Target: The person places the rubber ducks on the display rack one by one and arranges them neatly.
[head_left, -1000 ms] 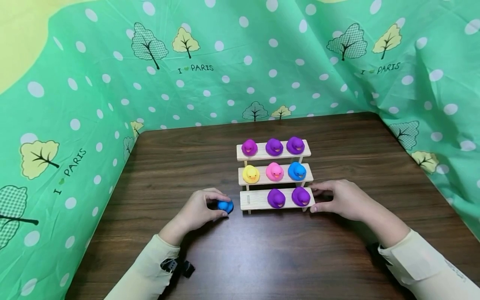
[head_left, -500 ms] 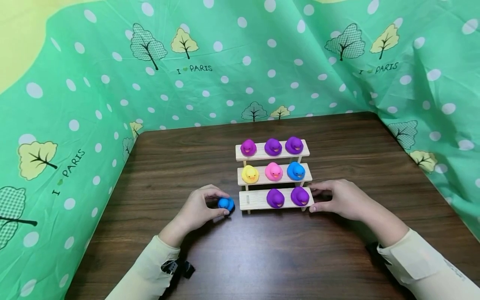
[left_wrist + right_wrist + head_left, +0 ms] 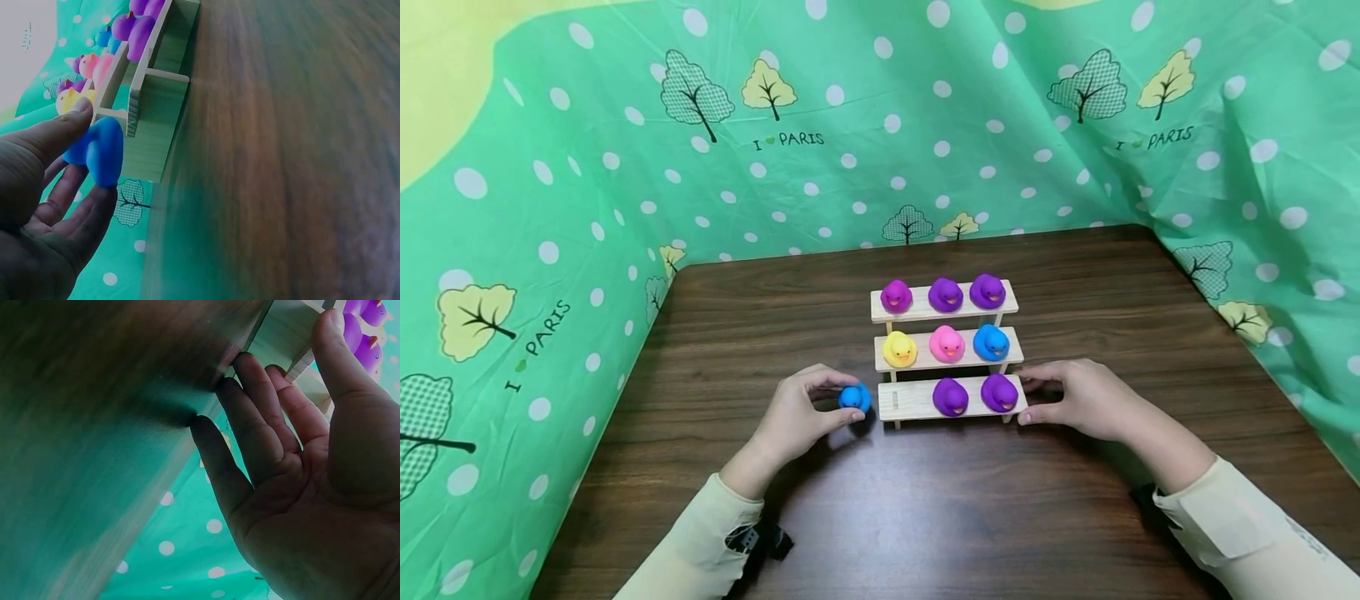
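My left hand (image 3: pixel 797 414) pinches a blue rubber duck (image 3: pixel 853 399) between thumb and fingers, just left of the lowest shelf. In the left wrist view the blue duck (image 3: pixel 103 150) seems held off the table, close to the shelf's end. A three-tier wooden stand (image 3: pixel 917 402) carries rubber ducks. On its bottom tier two purple ducks (image 3: pixel 951 397) sit at the middle and right, with bare wood at the left. My right hand (image 3: pixel 1086 398) rests at the stand's right end, its fingers extended and fingertips on the table in the right wrist view; the thumb (image 3: pixel 331 337) lies by the shelf.
On the middle tier sit a yellow duck (image 3: pixel 900 349), a pink duck (image 3: pixel 947 343) and a blue duck (image 3: pixel 991 342). The top tier bears a magenta duck (image 3: pixel 896 296) and two purple ones. A dark wooden table (image 3: pixel 925 508) lies below, with a green dotted cloth (image 3: pixel 850 125) around it.
The left hand has moved slightly up and to the right with the blue duck, nearer the bottom tier. The right hand has stayed at the stand's right end.
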`<control>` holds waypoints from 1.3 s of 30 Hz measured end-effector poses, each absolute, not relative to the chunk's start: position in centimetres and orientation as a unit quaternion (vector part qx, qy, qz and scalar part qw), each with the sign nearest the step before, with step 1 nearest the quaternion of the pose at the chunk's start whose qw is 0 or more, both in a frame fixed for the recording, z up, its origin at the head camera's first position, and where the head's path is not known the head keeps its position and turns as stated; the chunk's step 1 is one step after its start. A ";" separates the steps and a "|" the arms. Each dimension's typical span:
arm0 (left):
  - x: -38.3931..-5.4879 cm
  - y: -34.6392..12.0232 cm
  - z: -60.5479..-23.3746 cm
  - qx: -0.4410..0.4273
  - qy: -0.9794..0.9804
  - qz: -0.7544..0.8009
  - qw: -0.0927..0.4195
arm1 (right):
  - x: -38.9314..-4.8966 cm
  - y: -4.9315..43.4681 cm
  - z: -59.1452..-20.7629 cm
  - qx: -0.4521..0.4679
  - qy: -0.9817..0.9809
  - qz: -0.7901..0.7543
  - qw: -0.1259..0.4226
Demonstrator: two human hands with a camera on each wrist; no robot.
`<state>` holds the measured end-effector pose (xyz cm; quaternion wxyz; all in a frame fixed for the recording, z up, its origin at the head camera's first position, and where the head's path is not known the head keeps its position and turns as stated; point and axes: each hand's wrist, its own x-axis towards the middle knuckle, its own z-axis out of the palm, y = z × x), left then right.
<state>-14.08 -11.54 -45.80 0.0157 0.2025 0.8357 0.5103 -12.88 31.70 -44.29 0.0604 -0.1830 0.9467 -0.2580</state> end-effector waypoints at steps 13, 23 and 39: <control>-13.7 -10.1 -45.2 0.216 0.816 0.536 -0.016 | -12.9 31.7 -44.2 -0.185 0.947 -0.257 0.060; -13.7 -8.5 -45.3 0.219 0.798 0.561 -0.014 | -12.9 31.6 -44.3 -0.185 0.947 -0.257 0.060; -13.3 -6.0 -45.8 0.245 0.792 0.558 -0.025 | -13.0 31.7 -44.4 -0.183 0.947 -0.255 0.059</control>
